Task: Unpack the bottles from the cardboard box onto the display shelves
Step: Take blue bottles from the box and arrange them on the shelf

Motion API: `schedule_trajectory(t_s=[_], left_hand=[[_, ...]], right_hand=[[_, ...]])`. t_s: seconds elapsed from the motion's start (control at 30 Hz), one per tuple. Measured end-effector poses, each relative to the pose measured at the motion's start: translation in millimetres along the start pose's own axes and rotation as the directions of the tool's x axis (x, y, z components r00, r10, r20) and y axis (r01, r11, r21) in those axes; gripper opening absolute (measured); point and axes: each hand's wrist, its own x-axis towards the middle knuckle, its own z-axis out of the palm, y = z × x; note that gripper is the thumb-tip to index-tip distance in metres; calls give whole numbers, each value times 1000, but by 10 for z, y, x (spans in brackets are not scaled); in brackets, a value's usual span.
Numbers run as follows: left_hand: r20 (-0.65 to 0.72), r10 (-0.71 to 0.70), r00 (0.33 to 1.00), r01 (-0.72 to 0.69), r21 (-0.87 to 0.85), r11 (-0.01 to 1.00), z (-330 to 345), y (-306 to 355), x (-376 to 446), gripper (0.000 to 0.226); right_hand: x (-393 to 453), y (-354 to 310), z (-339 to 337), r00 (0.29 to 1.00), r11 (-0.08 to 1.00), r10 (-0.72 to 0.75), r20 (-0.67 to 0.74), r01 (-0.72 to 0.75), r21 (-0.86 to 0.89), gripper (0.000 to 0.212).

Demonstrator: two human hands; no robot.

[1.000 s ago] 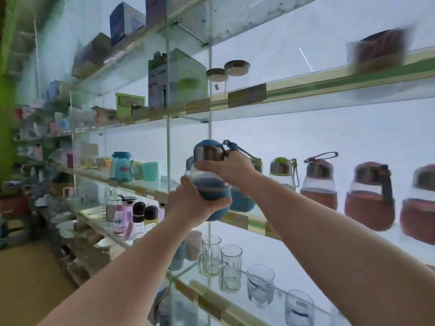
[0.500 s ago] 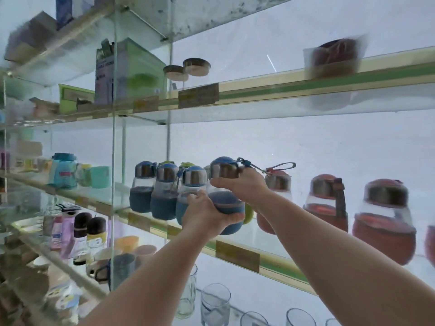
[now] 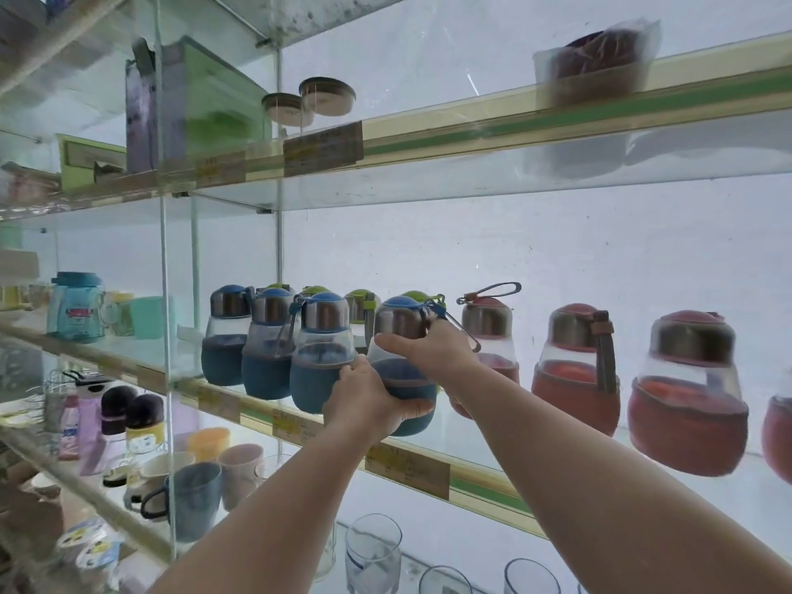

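Observation:
A round glass bottle with a blue sleeve and metal collar (image 3: 405,381) is at the front edge of the middle glass shelf (image 3: 484,473). My left hand (image 3: 364,400) grips its blue lower half from the left. My right hand (image 3: 428,349) holds its neck just under the collar. Three blue bottles (image 3: 315,358) stand in a row directly to its left, with green-lidded bottles (image 3: 360,304) behind them. Red-sleeved bottles (image 3: 576,370) line the shelf to the right. The cardboard box is out of view.
A glass divider (image 3: 165,293) splits the shelf left of the blue bottles. The shelf above (image 3: 471,135) carries boxes and round lidded jars (image 3: 308,100). Mugs (image 3: 193,495) and drinking glasses (image 3: 373,555) fill the shelves below. A teal jug (image 3: 77,306) stands far left.
Both hands have carried the blue bottle right and down to the shelf's front edge beside the blue row. The camera has swung right and moved closer.

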Motion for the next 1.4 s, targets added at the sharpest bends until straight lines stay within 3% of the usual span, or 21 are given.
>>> schedule_trajectory(t_s=[0.4,0.8,1.03,1.2,1.33,1.4], left_hand=[[93,-21,995,40,-202,979,-45,-39,-9,92],[0,2,1000,-2,-99,995,-332,20,-173,88],[-3,46,999,-46,-66,997,-524,40,-320,82],[-21,7,1000,-7,6,1000,-762,-133,-411,72],[-49,-42,998,44,44,998,-1097,-448,-487,48],[-69,-77,995,81,60,995,-1271,-650,-571,48]], right_hand=[[-43,-22,82,1000,998,-2,16,1,65,52],[-332,-275,-45,999,985,8,41,-1,-170,34],[-533,-477,-46,1000,972,28,-6,-29,-234,40],[-706,-684,228,995,978,-92,-49,81,-191,15],[-847,-957,604,982,975,-179,60,185,-125,40],[-925,-1074,833,971,973,-205,121,215,-84,44]])
